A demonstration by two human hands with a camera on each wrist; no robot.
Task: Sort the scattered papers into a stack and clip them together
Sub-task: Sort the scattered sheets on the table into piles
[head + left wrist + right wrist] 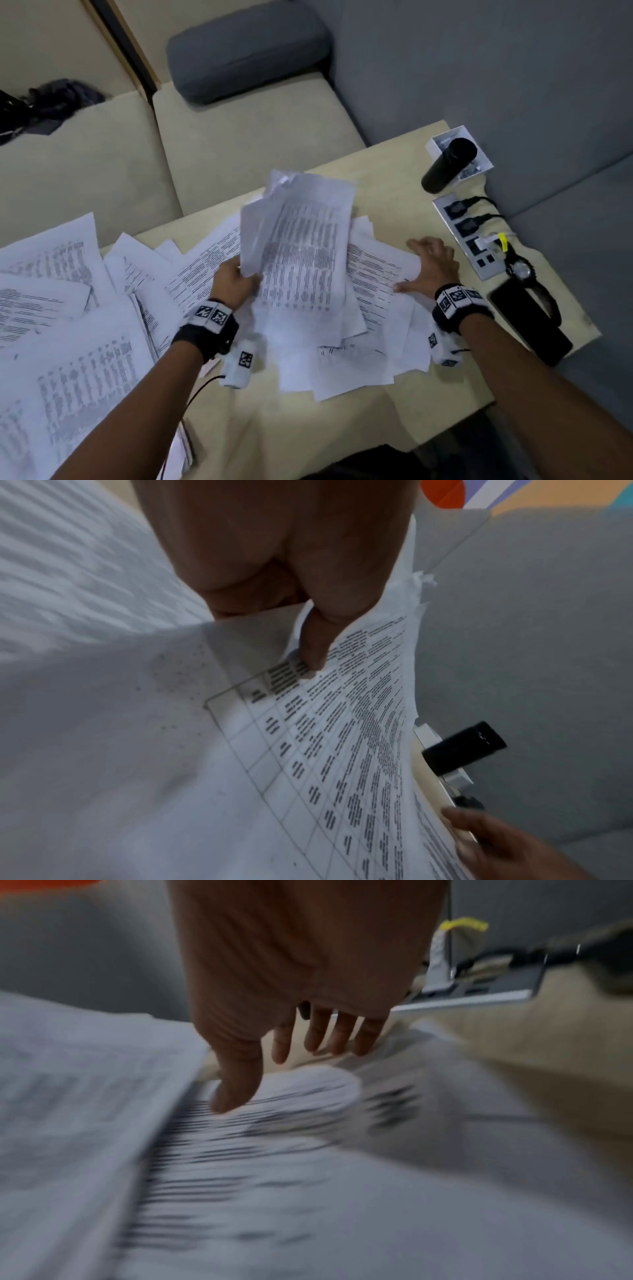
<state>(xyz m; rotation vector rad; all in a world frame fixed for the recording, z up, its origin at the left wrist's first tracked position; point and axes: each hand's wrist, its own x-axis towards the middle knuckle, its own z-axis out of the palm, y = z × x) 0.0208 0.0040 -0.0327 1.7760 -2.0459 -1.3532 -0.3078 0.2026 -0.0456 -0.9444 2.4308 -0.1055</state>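
A few sheets [301, 240] are held up by the left hand [236, 282] over the table's [394, 178] middle, the flat right hand [433, 269] pressing loose papers [68, 308] that remain unstacked, unclipped.

At the desk's [394, 164] right edge lie a power strip [469, 236], a black cylinder [448, 164], a wristwatch [520, 269] and a phone [531, 325]; a grey cushion [246, 48] sits far behind.
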